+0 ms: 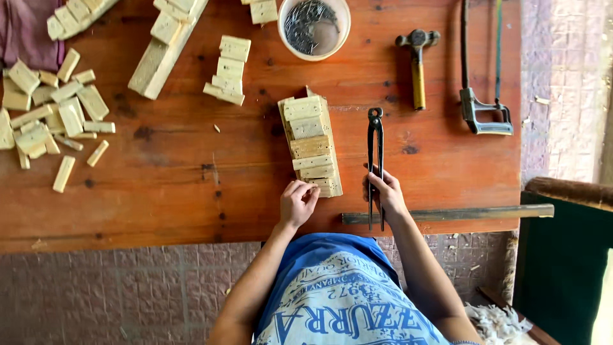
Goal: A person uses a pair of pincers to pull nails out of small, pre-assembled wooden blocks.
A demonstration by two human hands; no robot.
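A white bowl [314, 29] full of dark nails sits at the far edge of the red wooden table [172, 191]. A hammer [417, 64] lies to its right. A saw [482, 83] lies farther right. Small pale wood blocks [54, 118] are scattered on the left.

Black pincers [375, 160] are gripped by the right hand [383, 191] just right of the wooden block strip [311, 145], whose near end is touched by the left hand [297, 201].
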